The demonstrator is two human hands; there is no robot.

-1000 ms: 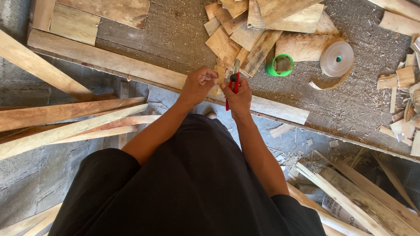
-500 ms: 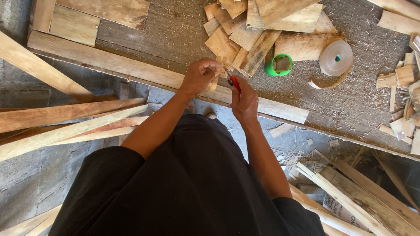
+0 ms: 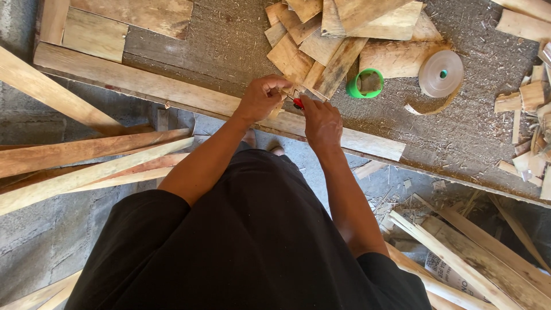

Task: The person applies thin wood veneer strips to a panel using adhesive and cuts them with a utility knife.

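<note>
My left hand (image 3: 263,96) is closed around a small pale strip of wood (image 3: 281,104) at the front edge of the workbench (image 3: 218,43). My right hand (image 3: 322,122) grips a small red-handled tool (image 3: 298,103), its tip pointing at that strip. Both hands meet over a long plank (image 3: 172,92) that lies along the bench's near edge. Just beyond my fingers is a pile of thin wood pieces (image 3: 327,40). How the tool's tip meets the strip is hidden by my fingers.
A green tape ring (image 3: 365,83) and a tan tape roll (image 3: 441,73) sit right of the pile. Small wood offcuts (image 3: 531,115) line the right edge. Long slats (image 3: 74,161) lean at the left, and more slats (image 3: 470,258) lie on the floor lower right.
My left hand has shifted slightly right and closed on the strip. My right hand has turned, so the red tool now lies flatter, pointing left toward the strip.
</note>
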